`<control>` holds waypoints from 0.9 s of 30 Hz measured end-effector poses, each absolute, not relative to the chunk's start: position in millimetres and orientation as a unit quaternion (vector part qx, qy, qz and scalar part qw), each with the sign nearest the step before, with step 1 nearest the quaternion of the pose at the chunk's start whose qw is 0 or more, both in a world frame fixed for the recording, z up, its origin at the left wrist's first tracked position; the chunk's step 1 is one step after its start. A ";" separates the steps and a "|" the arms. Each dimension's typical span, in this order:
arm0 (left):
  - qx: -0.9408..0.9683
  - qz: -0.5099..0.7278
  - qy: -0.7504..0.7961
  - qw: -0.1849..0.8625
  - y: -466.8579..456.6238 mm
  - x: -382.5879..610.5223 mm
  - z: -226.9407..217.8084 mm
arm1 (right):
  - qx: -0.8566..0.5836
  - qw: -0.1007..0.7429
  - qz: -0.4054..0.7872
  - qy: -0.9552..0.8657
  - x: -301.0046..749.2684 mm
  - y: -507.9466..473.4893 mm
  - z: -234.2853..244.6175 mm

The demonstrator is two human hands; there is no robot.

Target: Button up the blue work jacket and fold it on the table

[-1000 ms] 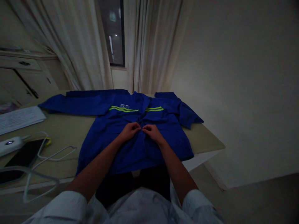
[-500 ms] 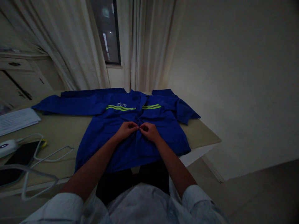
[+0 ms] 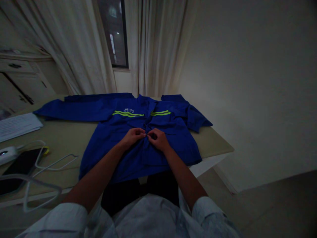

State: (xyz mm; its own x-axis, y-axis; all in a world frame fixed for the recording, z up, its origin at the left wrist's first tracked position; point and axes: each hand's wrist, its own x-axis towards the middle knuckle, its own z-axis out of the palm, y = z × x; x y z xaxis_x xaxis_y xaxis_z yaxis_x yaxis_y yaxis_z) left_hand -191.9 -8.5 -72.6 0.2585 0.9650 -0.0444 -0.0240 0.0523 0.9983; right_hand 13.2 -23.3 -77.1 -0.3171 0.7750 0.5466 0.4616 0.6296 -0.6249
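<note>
A blue work jacket (image 3: 106, 140) with yellow-green stripes across the chest and a white logo lies front side up, its sleeves spread to both sides. My left hand (image 3: 134, 137) pinches the left side of its front opening, about halfway down. Close beside it, my right hand (image 3: 158, 138) pinches the right side of the same opening, the fingertips of both hands almost touching. Any button or fastener between the fingers is too small and dark to make out. Above the hands, the front edges look slightly gathered.
The jacket rests on a beige table (image 3: 215, 142) whose right corner juts toward a pale wall. At left lie papers (image 3: 19, 125), a dark phone (image 3: 22, 168), a white device (image 3: 7, 154) and a looping white cable (image 3: 56, 169). Curtains (image 3: 158, 49) hang behind.
Both hands stay at the same spot on the jacket front, with only slight finger movement. The fingertips sit a touch higher. The jacket has hardly shifted.
</note>
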 end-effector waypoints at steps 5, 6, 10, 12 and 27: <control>0.579 0.418 0.438 0.546 -11.6 -192.6 -66.4 | -0.398 0.435 0.156 -0.792 11.6 -24.6 -78.6; 0.603 0.410 0.437 0.527 -12.2 -193.5 -64.9 | -0.397 0.437 0.153 -0.792 11.1 -24.9 -78.5; 0.701 0.353 0.424 0.452 -12.7 -198.2 -61.1 | -0.399 0.440 0.162 -0.788 9.7 -25.9 -77.2; 0.718 0.348 0.416 0.436 -11.1 -199.7 -61.9 | -0.409 0.436 0.179 -0.782 9.2 -26.1 -76.8; 0.576 0.366 0.433 0.589 -12.1 -197.0 -64.2 | -0.404 0.436 0.147 -0.791 7.3 -33.0 -70.4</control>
State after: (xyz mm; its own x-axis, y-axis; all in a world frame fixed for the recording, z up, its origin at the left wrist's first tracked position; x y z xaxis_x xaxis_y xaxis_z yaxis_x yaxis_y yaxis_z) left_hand -197.0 -12.1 -64.2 0.3574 0.9297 -0.0892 0.0682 0.0693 0.9953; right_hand 7.3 -33.0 -70.4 -0.2931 0.7669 0.5709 0.5110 0.6304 -0.5844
